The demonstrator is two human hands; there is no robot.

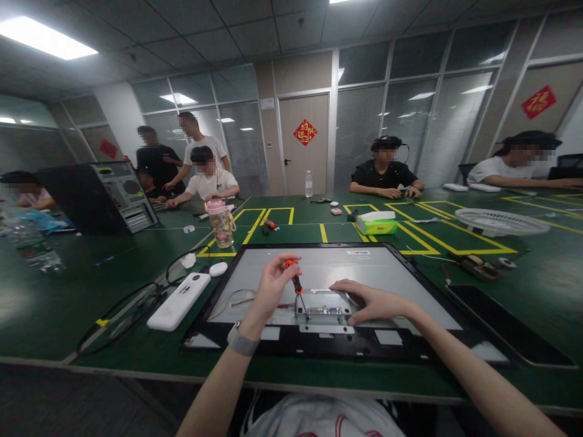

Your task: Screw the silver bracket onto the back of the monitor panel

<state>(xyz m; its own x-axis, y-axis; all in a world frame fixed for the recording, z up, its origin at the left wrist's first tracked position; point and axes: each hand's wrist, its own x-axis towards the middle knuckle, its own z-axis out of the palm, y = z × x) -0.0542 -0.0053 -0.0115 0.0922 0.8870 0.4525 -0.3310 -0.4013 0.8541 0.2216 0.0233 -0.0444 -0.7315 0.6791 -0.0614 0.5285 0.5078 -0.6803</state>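
Note:
A flat monitor panel point(378, 267) lies face down in front of me, its black frame around a grey metal back. My left hand point(272, 287) is closed around a small screwdriver point(296, 282) with an orange and black handle, held nearly upright with its tip down on the metal bracket point(325, 312) near the panel's front edge. My right hand point(364, 300) lies flat on the panel just right of the bracket, fingers stretched out and together, holding nothing.
A white power strip point(179, 301) and black cables point(122, 312) lie left of the panel. Beyond stand a pink-lidded bottle point(221, 223), a green tissue box point(376, 224), a white fan grille point(501, 220) and an open computer case point(102, 197). Several people sit or stand around the green table point(68, 285).

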